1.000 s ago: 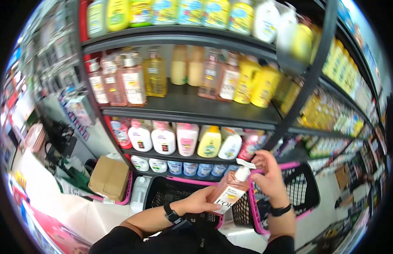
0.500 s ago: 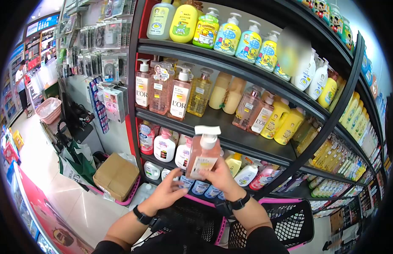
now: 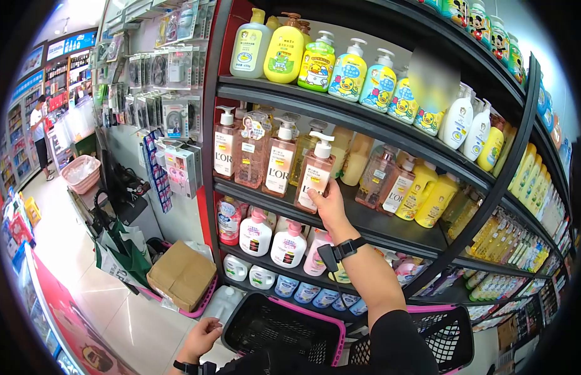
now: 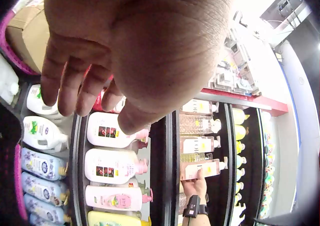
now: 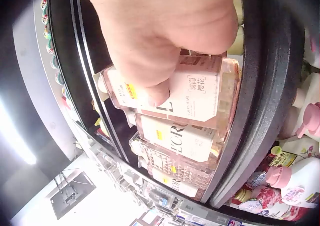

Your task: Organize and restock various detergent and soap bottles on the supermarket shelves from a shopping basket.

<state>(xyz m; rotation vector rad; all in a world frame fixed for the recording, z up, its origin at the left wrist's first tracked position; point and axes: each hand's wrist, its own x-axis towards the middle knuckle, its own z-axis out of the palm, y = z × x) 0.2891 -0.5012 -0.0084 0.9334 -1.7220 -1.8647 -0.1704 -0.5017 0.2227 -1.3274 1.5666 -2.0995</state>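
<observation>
My right hand (image 3: 330, 203) grips a pink pump bottle (image 3: 315, 174) low on its side, at the front of the middle shelf, beside similar pink bottles (image 3: 280, 160). In the right wrist view the thumb of my right hand (image 5: 165, 40) lies across the label of the held bottle (image 5: 200, 93). The bottle stands about upright. Low in the head view, my left hand (image 3: 203, 337) hangs over the floor, holding nothing. Its fingers look loosely bent in the left wrist view, where the palm of the left hand (image 4: 135, 45) fills the top.
Yellow bottles (image 3: 435, 199) stand right on the same shelf (image 3: 390, 230). White pump bottles (image 3: 288, 245) fill the shelf below. Black baskets with pink rims (image 3: 284, 328) and a cardboard box (image 3: 181, 275) are on the floor. A person (image 3: 38, 131) stands far left.
The pink bottle passed from my left hand to my right and moved from in front of me to the middle shelf. My left hand has dropped away to the lower left.
</observation>
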